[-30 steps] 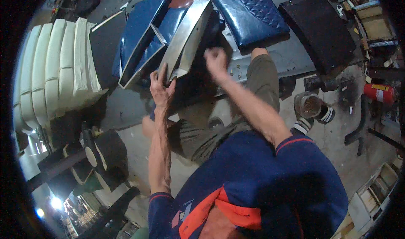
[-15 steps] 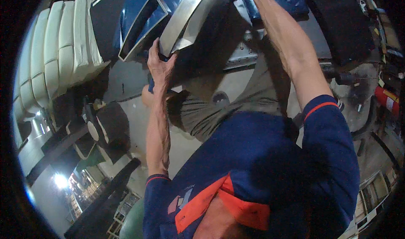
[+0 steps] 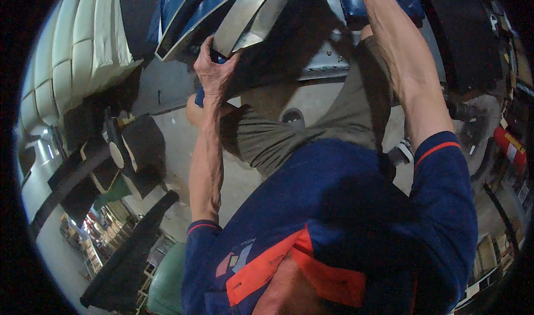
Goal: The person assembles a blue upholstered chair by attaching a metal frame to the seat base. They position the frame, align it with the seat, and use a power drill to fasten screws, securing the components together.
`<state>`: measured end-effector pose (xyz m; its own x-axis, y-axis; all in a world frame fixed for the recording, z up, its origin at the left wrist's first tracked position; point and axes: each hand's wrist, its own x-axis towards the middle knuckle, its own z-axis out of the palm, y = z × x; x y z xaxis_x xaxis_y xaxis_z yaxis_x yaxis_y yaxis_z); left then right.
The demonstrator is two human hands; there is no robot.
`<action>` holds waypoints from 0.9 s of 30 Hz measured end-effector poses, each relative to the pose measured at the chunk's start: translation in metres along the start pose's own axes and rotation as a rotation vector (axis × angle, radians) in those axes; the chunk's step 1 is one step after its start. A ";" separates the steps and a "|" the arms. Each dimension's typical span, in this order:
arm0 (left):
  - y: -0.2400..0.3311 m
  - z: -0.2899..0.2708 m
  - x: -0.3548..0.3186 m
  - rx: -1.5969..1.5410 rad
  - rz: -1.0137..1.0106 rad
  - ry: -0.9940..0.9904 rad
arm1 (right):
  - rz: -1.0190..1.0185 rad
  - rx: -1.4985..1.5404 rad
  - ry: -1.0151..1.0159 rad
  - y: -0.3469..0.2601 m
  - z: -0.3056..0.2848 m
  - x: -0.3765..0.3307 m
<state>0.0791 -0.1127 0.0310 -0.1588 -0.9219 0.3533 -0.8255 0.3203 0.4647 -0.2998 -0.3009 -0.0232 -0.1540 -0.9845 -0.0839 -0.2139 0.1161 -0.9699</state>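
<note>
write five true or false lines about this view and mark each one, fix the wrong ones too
1. The left hand grips the near end of a silvery curved piece. True.
2. The right hand is fully in view beside the left. False: only the right forearm shows; the hand lies beyond the picture's upper edge.
3. Pale ribbed padding stands on the left side of the picture. True.
4. The person's shirt is plain yellow. False: the shirt is dark blue with an orange-red collar.
5. A red cylinder shows near the picture's right edge. True.
</note>
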 end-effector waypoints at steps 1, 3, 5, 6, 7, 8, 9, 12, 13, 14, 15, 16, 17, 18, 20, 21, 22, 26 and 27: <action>-0.001 0.001 -0.001 -0.005 0.013 0.004 | -0.005 -0.046 0.032 0.001 0.000 -0.003; 0.000 -0.005 -0.001 0.006 0.035 0.023 | -0.047 -0.005 0.013 0.002 0.000 -0.006; 0.008 0.001 0.000 -0.076 -0.003 0.010 | -0.016 -0.039 0.002 -0.009 -0.020 -0.015; 0.010 0.004 -0.001 -0.063 -0.031 0.000 | 0.022 -0.047 -0.011 -0.012 -0.025 -0.018; 0.012 0.007 -0.002 -0.070 -0.055 -0.009 | 0.019 -0.080 0.017 -0.009 -0.029 -0.016; 0.020 0.012 0.000 -0.085 -0.076 -0.021 | 0.022 -0.028 0.018 -0.012 -0.035 -0.020; 0.009 -0.012 -0.009 0.001 -0.120 -0.048 | 0.018 0.033 0.000 -0.008 0.003 -0.032; 0.006 -0.004 -0.004 -0.051 -0.065 0.000 | 0.029 -0.047 0.041 -0.033 -0.001 -0.030; -0.002 -0.015 -0.010 0.045 -0.070 -0.008 | 0.066 -0.037 0.013 -0.031 0.023 -0.033; 0.011 0.005 -0.005 -0.019 -0.088 -0.015 | 0.076 -0.119 0.015 -0.029 -0.010 -0.027; 0.007 -0.005 -0.006 0.034 -0.118 -0.041 | 0.097 -0.097 -0.041 -0.014 0.006 -0.022; 0.002 -0.016 -0.010 0.091 -0.150 -0.069 | 0.119 -0.072 -0.099 -0.002 0.023 -0.019; 0.004 -0.011 -0.007 -0.018 -0.177 -0.090 | -0.009 -0.215 -0.018 -0.024 0.005 -0.023; 0.003 -0.005 -0.005 -0.046 -0.149 -0.070 | 0.074 -0.248 -0.243 -0.019 -0.010 0.001; 0.003 -0.001 -0.006 -0.064 -0.121 -0.030 | 0.046 -0.351 -0.344 -0.024 -0.027 0.032; 0.005 -0.002 -0.006 -0.046 -0.136 -0.045 | -0.071 -0.426 -0.160 -0.025 -0.018 0.034; 0.007 0.001 -0.005 -0.088 -0.127 -0.056 | -0.192 -0.495 0.025 -0.025 -0.007 0.033; -0.001 -0.026 -0.010 -0.229 -0.163 -0.173 | -0.153 -0.603 0.182 -0.074 0.050 -0.028; -0.006 -0.028 -0.009 -0.305 -0.187 -0.191 | -0.151 -0.640 0.211 -0.064 0.048 -0.014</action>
<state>0.1012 -0.1006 0.0478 -0.1424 -0.9852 0.0956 -0.6560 0.1663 0.7362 -0.2375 -0.3012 0.0291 -0.2480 -0.9570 0.1504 -0.7652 0.0983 -0.6362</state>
